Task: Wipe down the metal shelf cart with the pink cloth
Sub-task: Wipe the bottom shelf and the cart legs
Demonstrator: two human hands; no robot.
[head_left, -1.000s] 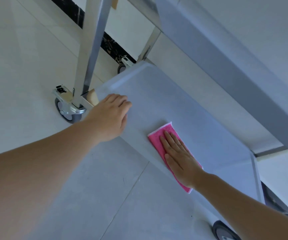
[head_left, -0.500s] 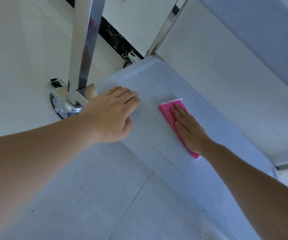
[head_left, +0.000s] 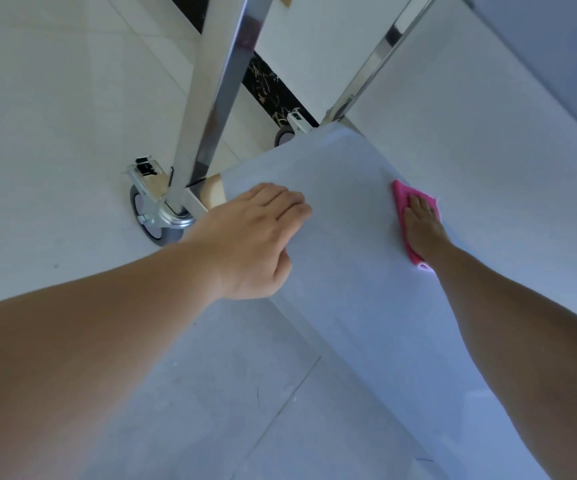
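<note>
Pink cloth (head_left: 405, 216) flat on btm shelf (head_left: 349, 188)

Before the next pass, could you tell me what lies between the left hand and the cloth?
Head view: only bare shelf between the left hand and the cloth.
</note>
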